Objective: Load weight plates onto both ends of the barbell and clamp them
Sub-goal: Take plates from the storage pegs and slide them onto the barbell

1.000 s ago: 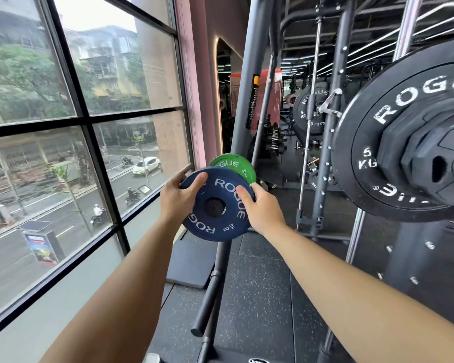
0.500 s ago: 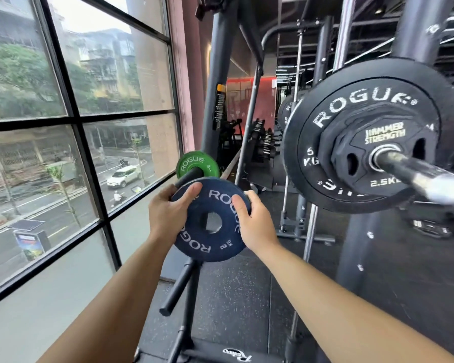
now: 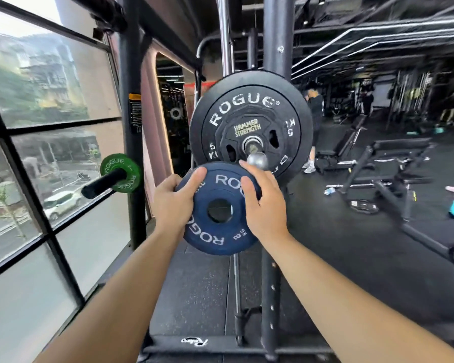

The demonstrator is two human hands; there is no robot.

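1. The blue plate point(image 3: 210, 235) is being held upright between both hands, with its white-lettered face looking toward the camera. Its centre hole is sitting just below the steel tip of the barbell point(image 3: 256, 160) and is not threaded onto it.
2. The left hand point(image 3: 172, 203) is gripping the plate's left rim. The thumb is lying across the front face, and the other fingers are curling out of sight behind the disc.
3. The right hand point(image 3: 266, 205) is gripping the right rim. The thumb is pressing on the front face, the forefinger is reaching over the upper edge, and the rest are wrapping behind.
4. The barbell's end is pointing toward the camera and is carrying a large black plate point(image 3: 249, 100). A smaller black plate point(image 3: 247, 128) is sitting flush against its front.
5. The blue plate's upper rim is overlapping the lower edge of the large black plate in this view. Whether they are touching cannot be told.
6. A green plate point(image 3: 121, 172) is resting on a black peg point(image 3: 100, 185) that is sticking out beside the rack post point(image 3: 130, 100), well apart to the left.
7. A window point(image 3: 50, 87) is filling the left side. On the right, dark floor point(image 3: 351, 258) is stretching toward a bench point(image 3: 393, 153), and a person point(image 3: 313, 106) is standing far behind.
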